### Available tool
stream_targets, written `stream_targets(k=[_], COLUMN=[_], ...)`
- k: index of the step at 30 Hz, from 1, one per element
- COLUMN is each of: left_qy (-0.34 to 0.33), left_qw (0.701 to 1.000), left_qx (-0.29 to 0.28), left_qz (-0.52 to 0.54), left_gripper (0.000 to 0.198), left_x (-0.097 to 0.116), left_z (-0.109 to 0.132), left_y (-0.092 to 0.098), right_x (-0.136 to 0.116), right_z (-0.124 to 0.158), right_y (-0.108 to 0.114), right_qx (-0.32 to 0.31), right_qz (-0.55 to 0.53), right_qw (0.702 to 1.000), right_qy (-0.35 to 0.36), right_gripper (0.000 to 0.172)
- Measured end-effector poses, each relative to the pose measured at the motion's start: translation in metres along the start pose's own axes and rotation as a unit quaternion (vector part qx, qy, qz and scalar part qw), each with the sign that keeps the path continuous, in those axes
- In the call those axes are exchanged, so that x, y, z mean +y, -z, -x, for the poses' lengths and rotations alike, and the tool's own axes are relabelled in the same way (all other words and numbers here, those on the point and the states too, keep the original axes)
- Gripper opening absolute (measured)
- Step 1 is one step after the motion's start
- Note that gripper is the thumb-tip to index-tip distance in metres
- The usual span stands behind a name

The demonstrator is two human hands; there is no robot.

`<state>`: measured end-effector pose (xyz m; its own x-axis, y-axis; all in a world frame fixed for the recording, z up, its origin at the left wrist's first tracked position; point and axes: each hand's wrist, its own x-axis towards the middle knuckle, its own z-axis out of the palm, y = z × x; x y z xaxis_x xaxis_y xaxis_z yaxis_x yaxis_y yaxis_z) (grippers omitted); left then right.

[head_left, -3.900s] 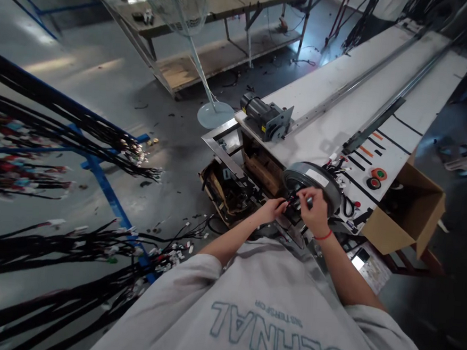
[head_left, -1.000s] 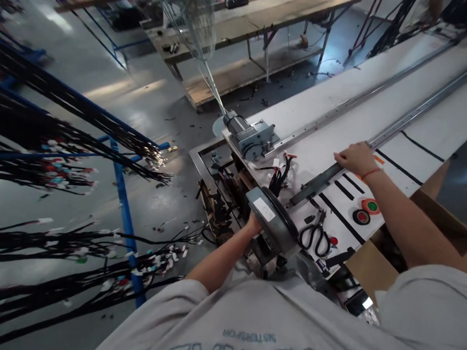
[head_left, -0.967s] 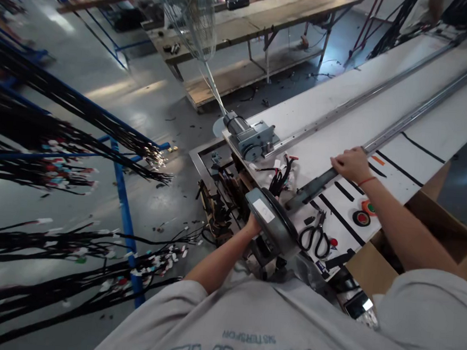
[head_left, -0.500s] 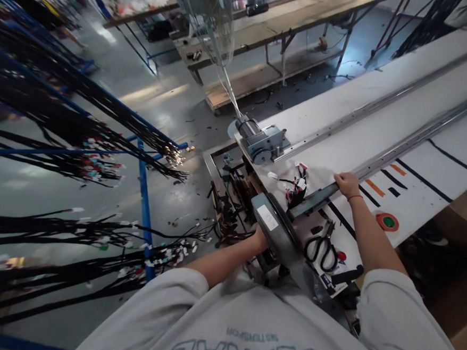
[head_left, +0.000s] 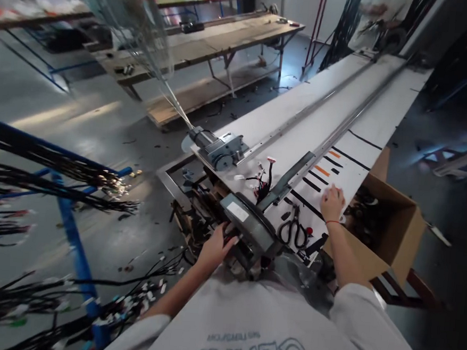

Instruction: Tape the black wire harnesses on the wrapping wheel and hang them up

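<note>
Wheel (head_left: 254,231): at the bench (head_left: 315,119)'s near end.
Left hand (head_left: 213,246): at the wheel's left side, fingers curled; we cannot tell its grip.
Right hand (head_left: 332,204): near the bench's right edge, apart from our left; grip unclear.
Scissors (head_left: 295,222): between wheel and right hand.
Box (head_left: 366,254): beside the bench.

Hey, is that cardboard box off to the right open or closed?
Open: the cardboard box has flaps spread outward, and dark items show inside.
</note>
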<state>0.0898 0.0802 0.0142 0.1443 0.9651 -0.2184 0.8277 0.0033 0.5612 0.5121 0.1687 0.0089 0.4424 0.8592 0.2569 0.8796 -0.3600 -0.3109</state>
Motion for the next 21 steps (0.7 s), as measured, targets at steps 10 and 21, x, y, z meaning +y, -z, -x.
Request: stream_targets(k=[10,21], left_qy=[0.035,0.143], left_qw=[0.980,0.809], left_qx=[-0.020,-0.282], left_qz=[0.196,0.496], left_gripper=[0.053,0.068], left_x=[-0.056,-0.072], left_z=[0.038,0.063], left_y=[0.000,0.022], right_x=[0.026,0.014], right_z=[-0.007,-0.026], right_y=[0.006,0.020], right_qx=[-0.116,-0.123], right_qz=[0.007,0.021], right_qw=[0.982,0.962], right_qy=[-0.152,-0.242], right_gripper=[0.047,0.041])
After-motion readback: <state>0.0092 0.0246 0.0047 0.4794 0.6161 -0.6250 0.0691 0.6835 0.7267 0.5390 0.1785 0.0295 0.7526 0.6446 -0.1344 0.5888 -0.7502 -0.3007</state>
